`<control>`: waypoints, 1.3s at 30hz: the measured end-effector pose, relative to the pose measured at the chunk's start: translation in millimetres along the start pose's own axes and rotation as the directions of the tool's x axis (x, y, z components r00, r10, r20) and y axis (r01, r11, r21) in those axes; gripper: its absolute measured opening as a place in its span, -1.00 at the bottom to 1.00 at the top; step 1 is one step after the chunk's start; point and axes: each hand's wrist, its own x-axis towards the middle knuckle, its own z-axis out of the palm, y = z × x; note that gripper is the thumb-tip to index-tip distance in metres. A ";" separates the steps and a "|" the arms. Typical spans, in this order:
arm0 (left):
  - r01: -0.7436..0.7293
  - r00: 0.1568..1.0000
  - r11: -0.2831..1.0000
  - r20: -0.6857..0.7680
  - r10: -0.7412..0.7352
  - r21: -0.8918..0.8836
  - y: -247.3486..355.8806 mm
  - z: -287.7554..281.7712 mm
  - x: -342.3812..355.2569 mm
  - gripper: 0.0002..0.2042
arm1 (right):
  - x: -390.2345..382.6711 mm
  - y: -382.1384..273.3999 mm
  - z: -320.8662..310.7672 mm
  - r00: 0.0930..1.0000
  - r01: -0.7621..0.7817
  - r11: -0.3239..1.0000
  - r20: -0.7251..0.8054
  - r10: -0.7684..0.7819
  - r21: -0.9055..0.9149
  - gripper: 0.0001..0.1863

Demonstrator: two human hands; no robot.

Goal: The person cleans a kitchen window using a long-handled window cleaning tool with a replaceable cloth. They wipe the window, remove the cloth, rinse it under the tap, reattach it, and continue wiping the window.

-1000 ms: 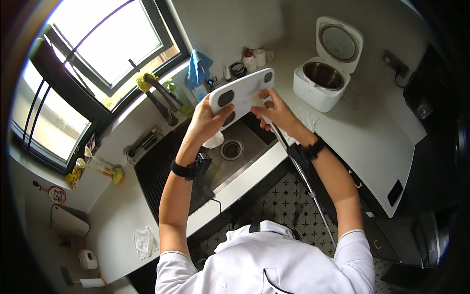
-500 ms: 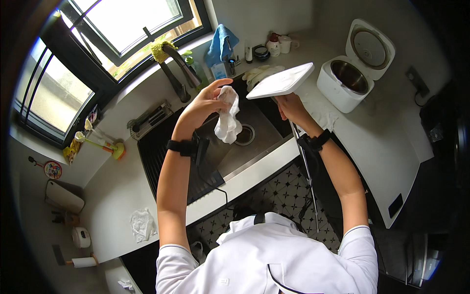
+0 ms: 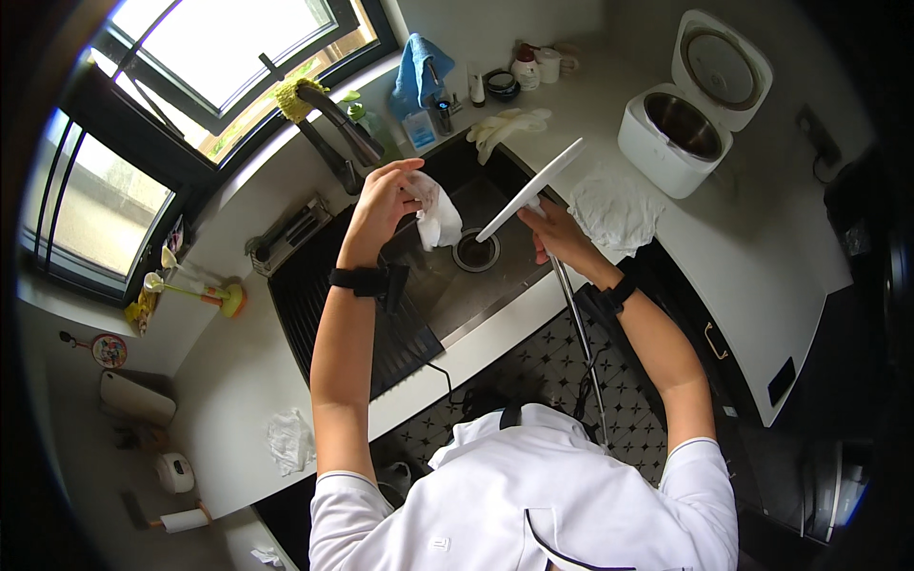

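My left hand (image 3: 379, 204) is closed on a crumpled white cloth (image 3: 440, 219), which hangs over the dark sink (image 3: 476, 309) with its lower end near the drain. With my right hand (image 3: 562, 238) I grip what looks like a flat mop, just below its white rectangular head (image 3: 531, 190). The head is seen nearly edge-on, tilted, with its lower end over the drain. Its thin metal pole (image 3: 583, 343) runs down past the counter edge toward the patterned floor. Another white cloth (image 3: 617, 207) lies spread on the counter beside my right hand.
An open white rice cooker (image 3: 676, 128) stands on the right counter. Pale rubber gloves (image 3: 509, 128) lie behind the sink. The faucet (image 3: 338, 133) carries a yellow-green cloth, and a blue towel (image 3: 419, 76) hangs nearby. A crumpled clear bag (image 3: 289, 442) lies on the left counter.
The mop head has tipped from showing its broad face to nearly edge-on and dropped toward the drain. My right hand has lowered. The cloth in my left hand has shifted slightly left and up.
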 end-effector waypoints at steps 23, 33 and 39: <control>-0.091 0.755 0.069 0.024 0.655 0.993 -18.2 27.1 30.0 -0.74 | -14.6 41.4 -1.4 0.989 -0.026 0.995 0.148 0.011 0.097 -0.60; -0.133 0.961 0.883 -0.161 0.227 0.451 -25.1 26.4 40.6 -0.71 | -18.0 40.0 8.2 0.975 -0.046 0.992 0.221 0.018 0.121 -0.61; -0.212 0.953 0.858 -0.097 0.288 0.467 -26.5 27.0 41.2 -0.67 | -13.2 38.9 21.0 0.966 -0.006 0.999 0.258 -0.003 0.032 -0.57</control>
